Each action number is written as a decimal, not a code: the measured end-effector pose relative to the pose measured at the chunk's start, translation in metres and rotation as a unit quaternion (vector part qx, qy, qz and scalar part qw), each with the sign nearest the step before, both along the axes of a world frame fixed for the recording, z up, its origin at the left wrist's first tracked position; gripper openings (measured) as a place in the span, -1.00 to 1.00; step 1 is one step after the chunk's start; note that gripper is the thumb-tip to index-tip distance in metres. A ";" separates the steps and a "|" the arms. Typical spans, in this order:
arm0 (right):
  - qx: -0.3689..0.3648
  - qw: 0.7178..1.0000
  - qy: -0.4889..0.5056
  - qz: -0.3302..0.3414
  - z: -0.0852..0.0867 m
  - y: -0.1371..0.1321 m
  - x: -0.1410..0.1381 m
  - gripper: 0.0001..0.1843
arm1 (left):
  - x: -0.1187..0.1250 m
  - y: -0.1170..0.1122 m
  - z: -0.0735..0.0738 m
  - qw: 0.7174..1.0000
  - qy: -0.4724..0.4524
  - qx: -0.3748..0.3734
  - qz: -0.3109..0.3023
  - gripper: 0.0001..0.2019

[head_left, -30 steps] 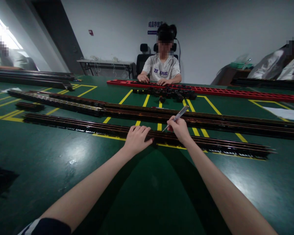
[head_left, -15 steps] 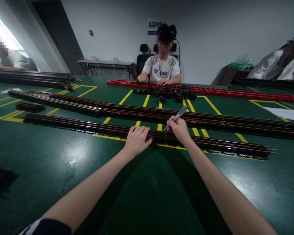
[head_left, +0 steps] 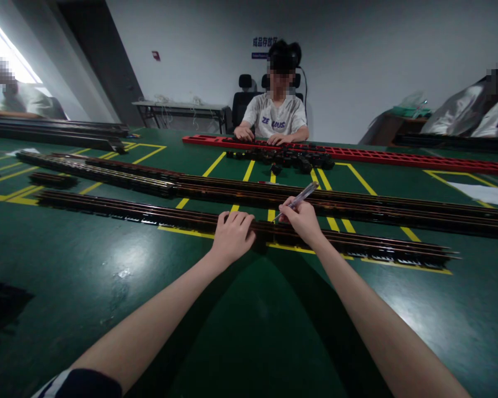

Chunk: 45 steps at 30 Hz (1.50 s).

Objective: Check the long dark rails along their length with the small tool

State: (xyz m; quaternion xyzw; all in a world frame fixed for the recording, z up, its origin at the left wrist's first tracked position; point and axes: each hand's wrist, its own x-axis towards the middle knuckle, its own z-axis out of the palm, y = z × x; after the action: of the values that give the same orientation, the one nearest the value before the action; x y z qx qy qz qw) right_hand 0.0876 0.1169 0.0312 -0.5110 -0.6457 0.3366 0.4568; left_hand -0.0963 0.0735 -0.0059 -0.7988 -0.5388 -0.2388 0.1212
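A long bundle of thin, dark strips [head_left: 166, 213] with brownish edges lies across the table in front of me. My left hand [head_left: 232, 237] rests over its middle, fingers bent over the far side and thumb tucked against the near side. Just to the right, my right hand [head_left: 301, 218] grips a slim pen-shaped tool [head_left: 304, 193] with a pale, see-through barrel. The tool slants down to the left, its thin tip at the strips between my hands. Whether the tip touches them I cannot tell.
Behind lie more long dark strips [head_left: 240, 193] and a short bundle [head_left: 53, 179]. Farther back are a pile of black parts [head_left: 290, 157] and a long red rack [head_left: 369, 156], where a person [head_left: 274, 116] sits. Yellow lines mark the green table [head_left: 249, 331]. White paper [head_left: 481, 193] lies right.
The front bundle has shifted slightly left. My left thumb has drawn in closer to my fingers, and the tool's tip has moved a little left with my right hand.
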 end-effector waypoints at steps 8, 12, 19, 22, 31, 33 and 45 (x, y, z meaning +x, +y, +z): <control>0.011 1.000 0.012 0.010 -0.001 0.000 -0.001 -0.83 | 0.000 0.000 0.000 1.000 0.007 -0.002 -0.004 -0.71; 0.007 1.000 0.016 0.013 -0.001 0.000 -0.001 -0.83 | 0.000 -0.001 0.001 1.000 0.008 -0.009 0.000 -0.69; 0.007 1.000 0.006 0.011 -0.002 0.001 0.001 -0.83 | 0.000 -0.001 0.001 1.000 0.005 -0.006 0.005 -0.66; 0.004 1.000 0.005 0.011 -0.003 0.002 0.002 -0.84 | 0.000 -0.001 0.001 1.000 0.007 -0.007 0.009 -0.65; -0.001 1.000 0.017 0.020 -0.009 0.007 0.004 -0.82 | 0.000 -0.002 0.003 1.000 0.005 -0.009 0.014 -0.59; -0.006 1.000 0.019 0.021 -0.010 0.008 0.005 -0.82 | 0.000 -0.001 0.004 1.000 0.007 -0.016 0.009 -0.59; -0.012 0.999 0.036 0.030 -0.009 0.007 0.006 -0.81 | -0.004 0.001 0.006 0.998 -0.019 -0.047 -0.037 -0.58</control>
State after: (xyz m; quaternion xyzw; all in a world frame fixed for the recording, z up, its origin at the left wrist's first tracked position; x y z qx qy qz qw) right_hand 0.0941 0.1240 0.0218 -0.4844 -0.6400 0.3759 0.4631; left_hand -0.1001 0.0742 -0.0001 -0.8182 -0.5217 -0.2327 0.0645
